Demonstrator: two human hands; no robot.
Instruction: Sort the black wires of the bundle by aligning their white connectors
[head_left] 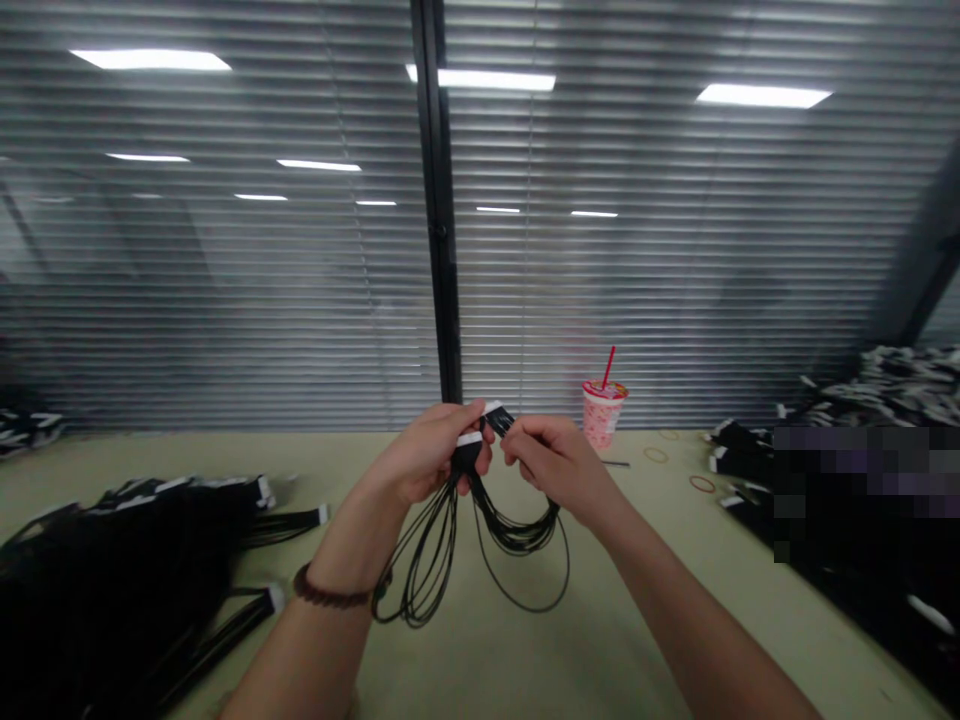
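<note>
My left hand (427, 452) and my right hand (551, 458) are raised together above the table, both closed on one bundle of thin black cords (465, 535). The cords end in white-tipped black connectors (487, 425) pinched between the fingers of both hands. Below the hands the cords hang in two loose loops over the beige table (525, 650). A dark beaded bracelet sits on my left wrist.
A big heap of similar black cord bundles (127, 560) lies at the left. More bundles are piled at the right (885, 400), partly behind a blurred patch. A pink cup with a red straw (603, 410) stands by the blinds. Rubber bands (702, 484) lie near it.
</note>
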